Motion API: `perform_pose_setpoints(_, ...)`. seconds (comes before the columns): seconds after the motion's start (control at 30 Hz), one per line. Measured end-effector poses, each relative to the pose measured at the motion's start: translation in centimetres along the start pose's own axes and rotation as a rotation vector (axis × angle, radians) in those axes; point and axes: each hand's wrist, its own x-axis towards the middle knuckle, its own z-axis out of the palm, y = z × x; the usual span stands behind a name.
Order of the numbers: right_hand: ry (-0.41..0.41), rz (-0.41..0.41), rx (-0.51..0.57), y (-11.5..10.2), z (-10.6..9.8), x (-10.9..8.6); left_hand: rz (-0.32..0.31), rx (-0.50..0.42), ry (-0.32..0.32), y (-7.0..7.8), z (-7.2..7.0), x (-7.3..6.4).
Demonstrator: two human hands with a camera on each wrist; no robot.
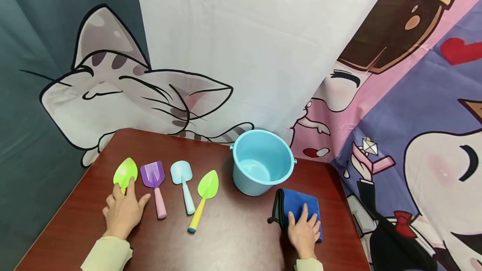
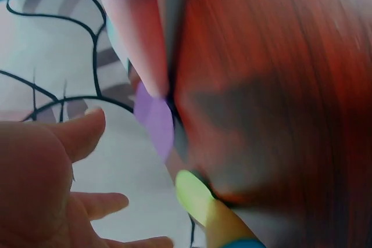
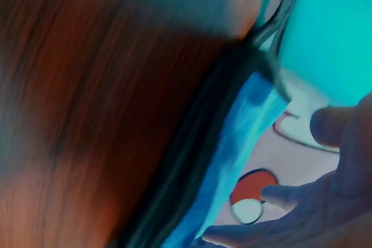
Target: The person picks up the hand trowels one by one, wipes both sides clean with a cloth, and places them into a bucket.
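Both grips wide

At lower left, the left hand (image 1: 122, 212), fingers loosely spread, is over a green trowel (image 1: 126, 171), between the table's (image 1: 56, 237) left edge and a purple shovel (image 1: 152, 175). At lower right, the right hand (image 1: 303, 230), fingers wide, is over a blue pouch (image 1: 299, 200); contact is unclear for both. Table stretches between pouch and second green trowel (image 1: 208, 184).

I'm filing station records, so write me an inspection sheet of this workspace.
Surface: glossy reddish-brown table, reflecting light.
Job's things: leftmost green trowel, under the left hand; dark-edged blue cloth item, under the right hand.
Clutter: purple shovel with pink handle, pale-blue shovel, second green trowel with yellow handle, blue bucket, upright.
Hands: both with fingers loosely extended, not gripping; contact of the left is unclear.
Cables: nothing seen.
Surroundings: cartoon-printed backdrop behind the table.
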Motion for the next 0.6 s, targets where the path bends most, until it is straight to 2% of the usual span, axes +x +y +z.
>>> perform_pose_setpoints(0.17,-0.029,0.042,0.05,0.8,-0.6,1.1,-0.102,-0.002,-0.055,-1.1,-1.3,0.9)
perform_pose_setpoints(0.3,-0.013,0.074,0.092,1.4,-1.0,2.0,-0.153,-0.013,-0.063,-2.0,-1.7,1.4)
perform_pose_setpoints(0.47,0.005,0.109,0.135,2.4,-1.5,2.6,-0.154,-0.022,-0.052,-3.0,-1.8,1.7)
perform_pose_setpoints(0.6,0.059,0.115,0.141,3.2,-1.6,2.9,-0.148,-0.029,-0.061,-3.3,-1.8,2.0)
